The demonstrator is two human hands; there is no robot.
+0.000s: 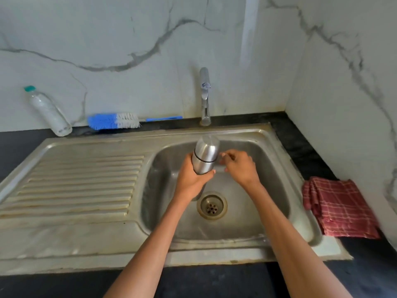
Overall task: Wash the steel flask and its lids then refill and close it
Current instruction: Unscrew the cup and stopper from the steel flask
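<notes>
Over the sink (253,134) basin, the left hand (191,181) grips the flask (205,155) about its lower body, upright, leaning a little toward 1 o'clock, cap on. The right hand (241,166) hovers just beside it at 3 o'clock, fingers loosely curled, holding nothing visible. Judging by the closed cap and dry tap (205,97) at 12, washing has barely begun; next the cap needs unscrewing. What the flask contains cannot be told. A bottle (48,111) at 10 looks nearly empty; a brush (116,121) lies beside it.
</notes>
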